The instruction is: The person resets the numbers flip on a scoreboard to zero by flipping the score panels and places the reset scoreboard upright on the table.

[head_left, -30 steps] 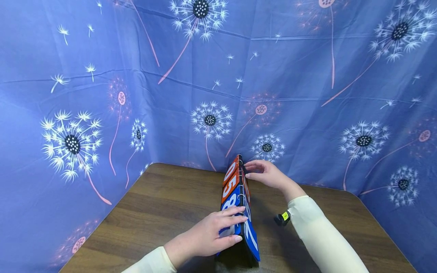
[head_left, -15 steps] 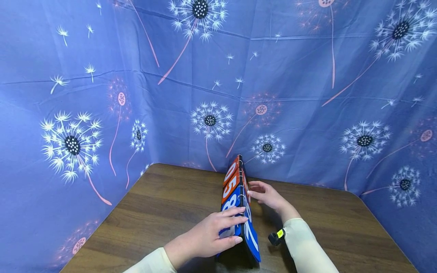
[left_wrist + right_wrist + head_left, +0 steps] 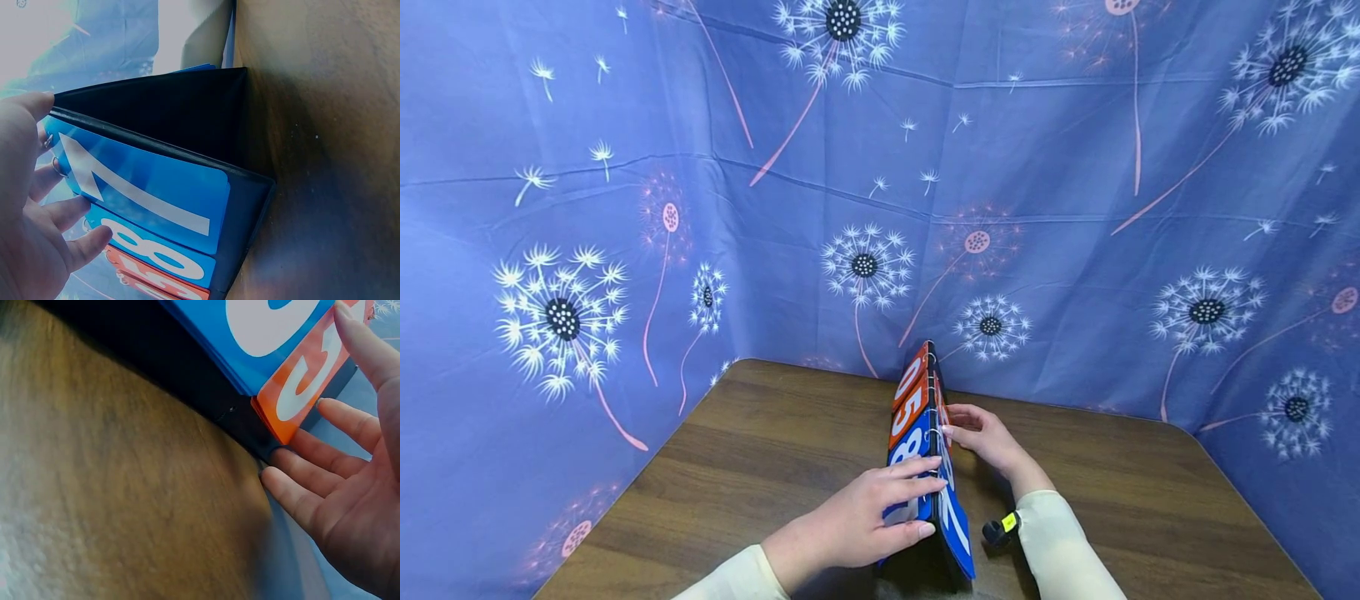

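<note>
Flip scoreboard (image 3: 925, 450) is standing as a tent on the wooden worktop (image 3: 760, 467), near the middle of the surface, with its ringed top edge running away from the person. Its left face is showing orange cards (image 3: 907, 398) at the far end and blue cards (image 3: 907, 467) at the near end; in the left wrist view the blue cards are reading 7 and 8, with the black inner panel (image 3: 187, 112) visible behind them. The left hand (image 3: 865, 521) is grasping the near blue section, fingers lying over the left face and reaching the top edge, thumb curling round the near edge. The right hand (image 3: 988, 437) is lying against the right face with fingers relaxed and nearly straight, released rather than clenched; in the right wrist view its fingertips (image 3: 350, 325) are touching an orange card (image 3: 306, 387) and the black base edge. A small black and yellow device (image 3: 1002, 527) is sitting at the right wrist, beside the cream sleeve (image 3: 1060, 550). A blue dandelion-print cloth (image 3: 1075, 208) is hanging behind and beside the worktop
</note>
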A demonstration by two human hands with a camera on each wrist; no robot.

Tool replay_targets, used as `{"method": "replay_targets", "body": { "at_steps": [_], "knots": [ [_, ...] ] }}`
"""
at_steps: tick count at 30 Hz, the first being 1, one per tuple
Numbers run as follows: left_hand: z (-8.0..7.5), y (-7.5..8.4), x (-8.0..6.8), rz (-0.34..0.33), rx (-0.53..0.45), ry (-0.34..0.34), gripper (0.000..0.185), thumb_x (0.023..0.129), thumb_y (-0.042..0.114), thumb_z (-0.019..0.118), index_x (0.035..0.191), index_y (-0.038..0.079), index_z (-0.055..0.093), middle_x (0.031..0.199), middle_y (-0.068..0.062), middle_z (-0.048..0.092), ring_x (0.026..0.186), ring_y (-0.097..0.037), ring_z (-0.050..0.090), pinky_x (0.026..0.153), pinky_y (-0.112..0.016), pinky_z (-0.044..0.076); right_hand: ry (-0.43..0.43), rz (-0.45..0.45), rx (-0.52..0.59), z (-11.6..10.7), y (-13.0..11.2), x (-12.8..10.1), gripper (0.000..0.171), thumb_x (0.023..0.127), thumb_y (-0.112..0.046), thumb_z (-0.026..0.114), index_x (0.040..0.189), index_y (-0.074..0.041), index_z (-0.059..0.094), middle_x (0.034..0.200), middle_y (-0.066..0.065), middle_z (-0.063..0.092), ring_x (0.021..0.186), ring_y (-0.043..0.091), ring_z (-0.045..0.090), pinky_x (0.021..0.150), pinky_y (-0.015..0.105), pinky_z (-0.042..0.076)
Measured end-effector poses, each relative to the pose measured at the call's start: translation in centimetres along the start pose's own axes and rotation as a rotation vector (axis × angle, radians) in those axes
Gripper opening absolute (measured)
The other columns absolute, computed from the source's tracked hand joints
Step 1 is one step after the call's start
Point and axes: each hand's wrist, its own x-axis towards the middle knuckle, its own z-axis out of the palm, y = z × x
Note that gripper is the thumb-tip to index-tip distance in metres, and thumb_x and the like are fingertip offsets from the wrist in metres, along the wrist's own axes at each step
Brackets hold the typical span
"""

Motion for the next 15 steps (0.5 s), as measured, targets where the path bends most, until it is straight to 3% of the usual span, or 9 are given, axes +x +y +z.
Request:
{"method": "replay_targets", "body": {
  "at_steps": [11, 15],
  "knots": [
    [-0.07, 0.15, -0.04, -0.021, -0.004, 0.003, 0.048, 0.106, 0.046, 0.052, 0.152, 0.033, 0.05, 0.166, 0.014, 0.037, 0.151, -0.02, 0.043, 0.117, -0.048, 0.045, 0.146, -0.025, -0.072, -0.05, 0.17, -0.12, 0.057, 0.086, -0.043, 0.082, 0.132, -0.011, 0.067, 0.126, 0.014, 0.072, 0.11, 0.026, 0.069, 0.092, 0.041, 0.059],
    [-0.06, 0.16, -0.04, -0.019, 0.004, -0.001, 0.048, 0.106, 0.047, 0.051, 0.153, 0.034, 0.049, 0.166, 0.014, 0.036, 0.152, -0.022, 0.043, 0.115, -0.049, 0.046, 0.198, 0.039, -0.063, -0.31, 0.38, -0.2, 0.053, 0.085, -0.044, 0.082, 0.125, -0.01, 0.07, 0.113, 0.012, 0.072, 0.095, 0.022, 0.066, 0.081, 0.036, 0.06]
  ]
}}
